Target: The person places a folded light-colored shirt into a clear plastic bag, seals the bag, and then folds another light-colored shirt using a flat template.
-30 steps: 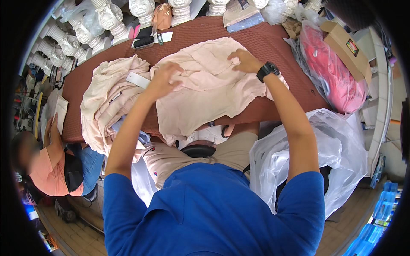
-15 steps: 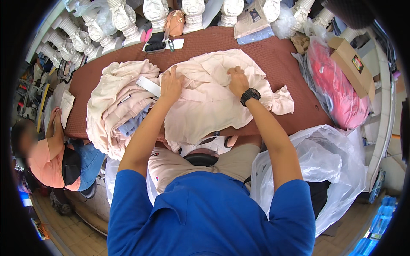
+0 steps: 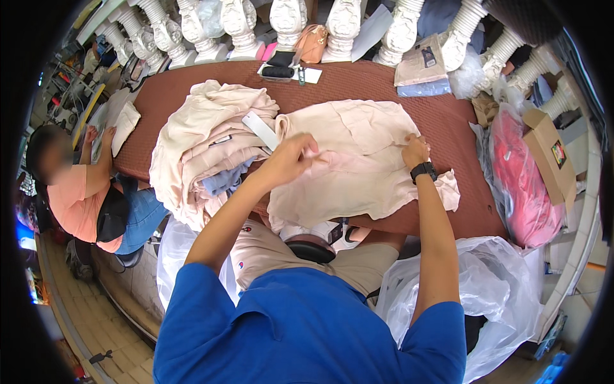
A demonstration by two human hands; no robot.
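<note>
A pale pink garment [image 3: 358, 185] lies spread on the brown-covered table in front of me, its cloth lightly creased. Over its left part is my left hand [image 3: 293, 157], fingers bent and smeared by motion, so whether they pinch the cloth is unclear. At the garment's right edge, my right hand [image 3: 416, 152], with a black watch at the wrist, has its fingers closed on the fabric. A heaped pile of pale pink clothes [image 3: 204, 137] rests to the left, a bluish cloth [image 3: 224, 180] showing low in it. One white tag [image 3: 260, 130] sticks out beside the pile.
White balusters [image 3: 288, 25] line the far side. Near them are an orange pouch [image 3: 311, 43], black thread spools [image 3: 279, 66] and bagged folded clothes [image 3: 419, 64]. Right: a bag of red cloth [image 3: 524, 173], a cardboard box [image 3: 550, 157] and clear plastic [image 3: 473, 275]. Another person [image 3: 83, 185] sits left.
My right hand has moved from the garment's middle to its right edge. My left hand has come nearer me and curled. The garment lies flatter, and the whole view has shifted.
</note>
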